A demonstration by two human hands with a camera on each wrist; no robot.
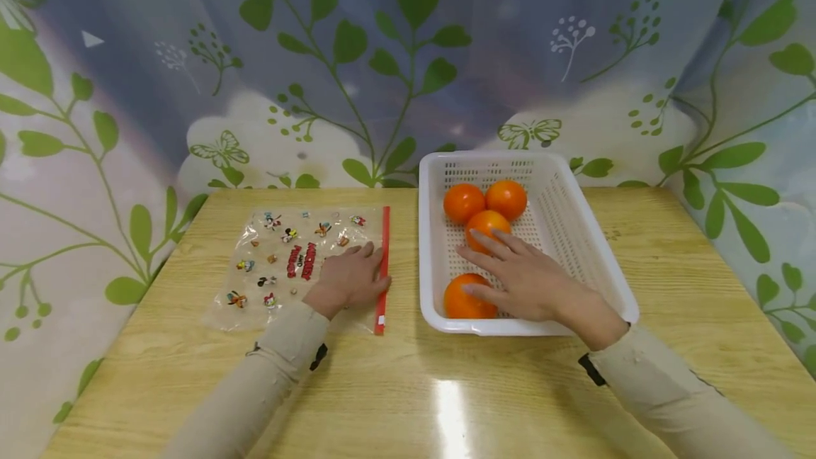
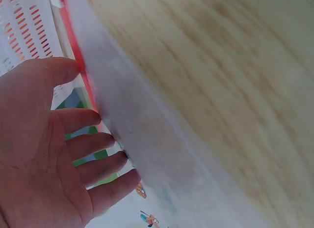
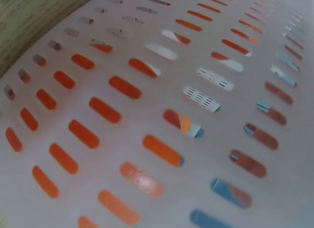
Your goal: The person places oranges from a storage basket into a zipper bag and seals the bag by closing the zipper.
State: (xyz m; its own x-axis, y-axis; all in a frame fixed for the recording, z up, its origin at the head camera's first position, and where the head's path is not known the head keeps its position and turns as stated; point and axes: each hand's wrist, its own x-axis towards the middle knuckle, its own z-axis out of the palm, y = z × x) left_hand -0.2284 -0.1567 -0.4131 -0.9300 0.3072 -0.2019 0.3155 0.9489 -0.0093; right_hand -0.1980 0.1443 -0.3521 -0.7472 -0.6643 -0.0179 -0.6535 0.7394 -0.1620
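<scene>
A clear zip bag [image 1: 248,246] printed with cartoon figures lies flat on the left side, its red zip strip [image 1: 385,232] facing the basket. My left hand [image 1: 350,278] rests on the bag, with fingertips and thumb at that strip. In the left wrist view this hand [image 2: 54,149] has loosely bent, separated fingers meeting the bag's edge. Over the white basket [image 1: 605,253], my right hand [image 1: 532,278] spreads its fingers between a near orange [image 1: 465,299] and a middle orange [image 1: 487,222]. In the right wrist view, the slotted basket wall [image 3: 157,90] hides most of that hand.
Two more oranges, a left one [image 1: 464,202] and a right one [image 1: 506,200], sit at the back of the basket. Everything stands on a wooden table [image 1: 382,395]. A leaf-patterned curtain [image 1: 357,91] hangs behind the table and along its sides.
</scene>
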